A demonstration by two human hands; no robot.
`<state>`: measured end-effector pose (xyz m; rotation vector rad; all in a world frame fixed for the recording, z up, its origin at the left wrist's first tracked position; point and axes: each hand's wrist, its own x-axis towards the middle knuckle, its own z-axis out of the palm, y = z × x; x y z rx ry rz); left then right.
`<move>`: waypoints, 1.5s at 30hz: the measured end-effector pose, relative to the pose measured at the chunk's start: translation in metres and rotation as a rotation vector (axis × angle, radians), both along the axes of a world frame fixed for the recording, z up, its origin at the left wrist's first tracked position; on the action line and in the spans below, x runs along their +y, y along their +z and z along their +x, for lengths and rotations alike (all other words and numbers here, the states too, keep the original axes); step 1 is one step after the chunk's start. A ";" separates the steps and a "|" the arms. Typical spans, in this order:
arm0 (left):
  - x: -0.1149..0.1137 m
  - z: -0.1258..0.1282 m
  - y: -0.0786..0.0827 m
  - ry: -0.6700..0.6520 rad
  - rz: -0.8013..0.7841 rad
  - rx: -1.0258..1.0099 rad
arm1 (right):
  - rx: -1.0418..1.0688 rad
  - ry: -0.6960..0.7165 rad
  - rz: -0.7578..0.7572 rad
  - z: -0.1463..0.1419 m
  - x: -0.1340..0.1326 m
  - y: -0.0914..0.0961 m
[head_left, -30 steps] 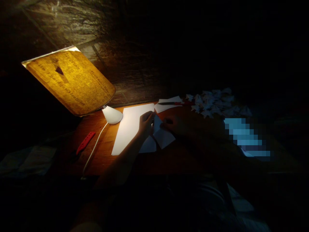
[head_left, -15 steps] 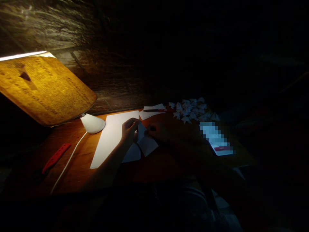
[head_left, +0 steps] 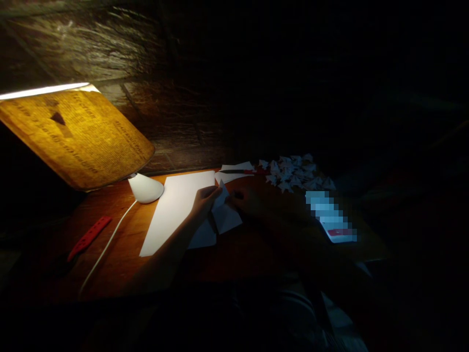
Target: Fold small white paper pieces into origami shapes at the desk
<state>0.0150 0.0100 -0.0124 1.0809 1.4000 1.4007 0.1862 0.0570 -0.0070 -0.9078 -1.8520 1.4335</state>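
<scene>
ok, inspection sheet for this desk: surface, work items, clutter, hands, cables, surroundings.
Surface: wooden table, lit near the lamp.
Job's things: folded paper, beside a large white sheet.
Clutter: pile of small folded pieces; red strip; phone.
Hands: left hand pinches the folded paper; right hand at its edge, shadowed, grip unclear.
Cables: white lamp cable crosses the table toward the near edge.
Surroundings: newspaper shades the lamp; elsewhere dark.

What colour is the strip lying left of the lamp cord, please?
The strip is red; the head view shows it.
</scene>
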 end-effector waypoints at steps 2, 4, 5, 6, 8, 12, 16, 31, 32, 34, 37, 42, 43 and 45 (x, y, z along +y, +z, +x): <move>0.000 0.001 0.000 -0.039 0.007 0.063 | -0.007 0.002 -0.003 0.000 0.001 0.000; 0.000 0.001 0.000 -0.070 0.011 0.084 | -0.012 0.022 -0.010 -0.001 0.001 -0.001; 0.000 0.001 -0.001 -0.077 0.013 0.087 | -0.013 0.028 -0.013 -0.002 0.002 -0.001; 0.000 0.001 -0.001 -0.078 0.017 0.087 | -0.011 0.031 -0.017 -0.002 0.002 -0.002; 0.000 0.000 -0.002 -0.069 0.022 0.083 | -0.001 0.030 -0.020 -0.003 0.003 -0.003; -0.001 0.000 -0.002 -0.062 0.025 0.065 | 0.002 0.060 -0.001 -0.002 0.004 -0.005; -0.001 -0.001 -0.002 -0.066 0.028 0.056 | 0.008 0.078 0.036 -0.002 0.007 -0.008; 0.000 -0.002 -0.004 -0.008 0.086 0.170 | 0.000 0.062 0.010 -0.002 0.013 -0.012; 0.001 -0.002 -0.004 -0.009 0.085 0.168 | -0.004 0.057 0.018 -0.002 0.013 -0.012; 0.001 -0.002 -0.005 -0.014 0.082 0.159 | -0.014 0.058 0.017 -0.002 0.012 -0.011; 0.000 -0.002 -0.005 -0.012 0.089 0.152 | -0.015 0.087 -0.029 0.000 0.010 -0.009; -0.001 -0.001 -0.002 -0.023 0.110 0.182 | -0.017 0.124 -0.037 0.001 0.009 -0.009; -0.001 0.000 -0.001 -0.025 0.115 0.192 | -0.015 0.120 -0.021 0.000 0.009 -0.009; -0.002 0.000 -0.001 -0.027 0.125 0.207 | -0.010 0.107 0.003 -0.001 0.010 -0.011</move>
